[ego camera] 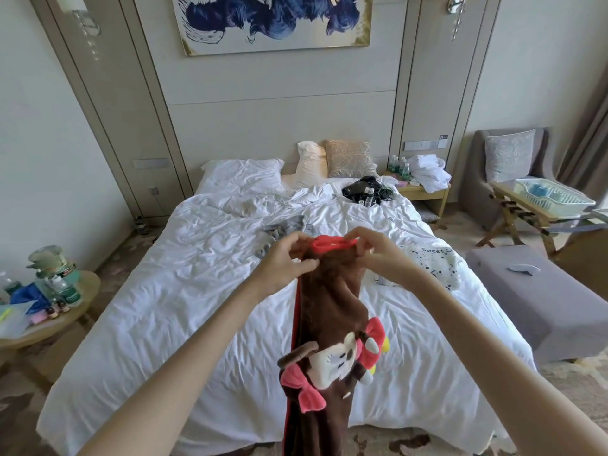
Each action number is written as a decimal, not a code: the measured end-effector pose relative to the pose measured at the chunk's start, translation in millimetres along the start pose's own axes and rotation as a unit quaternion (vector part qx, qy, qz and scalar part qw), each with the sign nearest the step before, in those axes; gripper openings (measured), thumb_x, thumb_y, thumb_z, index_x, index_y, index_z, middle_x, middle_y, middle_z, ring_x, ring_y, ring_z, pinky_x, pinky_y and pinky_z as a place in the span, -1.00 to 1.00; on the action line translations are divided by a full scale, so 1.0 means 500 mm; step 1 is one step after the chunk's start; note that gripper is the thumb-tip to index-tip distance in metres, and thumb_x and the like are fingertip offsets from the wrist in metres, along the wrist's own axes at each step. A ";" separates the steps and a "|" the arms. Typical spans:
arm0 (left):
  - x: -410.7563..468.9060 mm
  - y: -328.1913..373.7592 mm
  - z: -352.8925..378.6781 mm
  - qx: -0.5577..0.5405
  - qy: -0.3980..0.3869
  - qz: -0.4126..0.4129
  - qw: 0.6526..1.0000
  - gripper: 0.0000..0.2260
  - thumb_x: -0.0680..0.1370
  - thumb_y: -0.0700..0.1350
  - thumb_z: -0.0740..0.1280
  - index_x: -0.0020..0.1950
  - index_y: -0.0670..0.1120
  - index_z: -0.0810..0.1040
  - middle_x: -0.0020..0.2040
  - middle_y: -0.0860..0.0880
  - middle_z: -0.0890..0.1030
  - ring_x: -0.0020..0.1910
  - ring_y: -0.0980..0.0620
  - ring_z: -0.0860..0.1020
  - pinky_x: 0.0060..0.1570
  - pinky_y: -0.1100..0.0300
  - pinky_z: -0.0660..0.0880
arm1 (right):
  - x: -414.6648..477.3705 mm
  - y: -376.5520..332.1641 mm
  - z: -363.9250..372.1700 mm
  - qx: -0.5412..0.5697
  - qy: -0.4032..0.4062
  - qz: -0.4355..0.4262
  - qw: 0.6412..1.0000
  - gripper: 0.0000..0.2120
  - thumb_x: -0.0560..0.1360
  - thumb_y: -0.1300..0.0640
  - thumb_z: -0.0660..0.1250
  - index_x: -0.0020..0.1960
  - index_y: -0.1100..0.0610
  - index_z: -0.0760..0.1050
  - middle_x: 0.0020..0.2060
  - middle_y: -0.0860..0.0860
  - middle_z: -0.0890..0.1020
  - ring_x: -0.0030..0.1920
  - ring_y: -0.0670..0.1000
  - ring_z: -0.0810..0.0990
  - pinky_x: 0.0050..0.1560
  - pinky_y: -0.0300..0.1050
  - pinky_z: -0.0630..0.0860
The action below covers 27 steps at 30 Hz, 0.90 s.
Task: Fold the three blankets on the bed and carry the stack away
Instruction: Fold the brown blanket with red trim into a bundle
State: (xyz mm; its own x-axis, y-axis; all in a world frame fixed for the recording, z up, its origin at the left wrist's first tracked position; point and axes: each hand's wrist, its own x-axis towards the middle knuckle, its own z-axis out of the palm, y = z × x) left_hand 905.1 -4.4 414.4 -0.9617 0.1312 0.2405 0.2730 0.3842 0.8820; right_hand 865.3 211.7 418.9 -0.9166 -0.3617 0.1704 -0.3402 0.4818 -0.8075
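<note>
A brown blanket (pixel 329 311) with red trim and a cartoon mouse face hangs lengthwise in front of me, over the foot of the bed (pixel 184 291). My left hand (pixel 286 258) and my right hand (pixel 375 251) pinch its red top edge close together, holding it up in the air. A grey blanket (pixel 283 233) lies crumpled in the middle of the bed, just beyond my hands. A white blanket with black spots and the word "Sweet" (pixel 434 261) lies on the right side of the bed.
Black pouch with cables (pixel 365 190) near the pillows (pixel 329 162). A round side table with bottles (pixel 49 301) stands left of the bed. A grey bench (pixel 539 297) stands to the right, a nightstand (pixel 421 189), armchair (pixel 506 169) and rack with a basket (pixel 552 197) beyond.
</note>
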 end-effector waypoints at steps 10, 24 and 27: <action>-0.029 0.008 -0.038 -0.077 0.037 -0.028 0.996 -0.77 0.53 -0.36 0.35 0.15 -0.15 0.58 -0.11 0.06 0.66 -0.08 0.17 0.62 0.02 0.27 0.51 | -0.007 0.049 -0.083 -0.080 -0.044 0.052 0.994 -0.70 0.33 0.15 0.55 -0.40 0.05 0.44 -0.34 -0.05 0.45 -0.22 -0.04 0.42 -0.24 -0.22 0.32; -0.015 0.072 -0.106 -0.044 0.115 0.004 0.992 -0.82 0.54 -0.10 0.34 0.12 -0.11 0.56 -0.09 -0.05 0.62 -0.11 0.10 0.60 -0.16 0.29 0.50 | -0.012 -0.077 -0.093 0.348 0.003 0.032 0.937 -0.63 0.33 0.15 0.46 0.11 0.25 0.61 -0.07 0.19 0.67 -0.14 0.09 0.67 -0.10 -0.13 0.62; 0.005 0.106 -0.128 -0.086 0.121 0.019 0.989 -0.81 0.52 -0.09 0.34 0.10 -0.11 0.59 -0.07 -0.06 0.64 -0.07 0.07 0.61 -0.09 0.26 0.52 | 0.002 -0.108 -0.122 0.385 -0.015 0.012 0.923 -0.86 0.31 0.04 0.46 -0.17 0.04 0.72 -0.17 0.07 0.72 -0.20 0.01 0.71 -0.26 -0.20 0.62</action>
State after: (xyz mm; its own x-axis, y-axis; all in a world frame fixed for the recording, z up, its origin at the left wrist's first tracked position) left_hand 915.9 -42.0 487.8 -0.9336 -0.0886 0.3472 0.3219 0.2185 0.9212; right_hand 869.9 234.0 497.1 -0.9116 -0.3861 0.1411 -0.0598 -0.2149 -0.9748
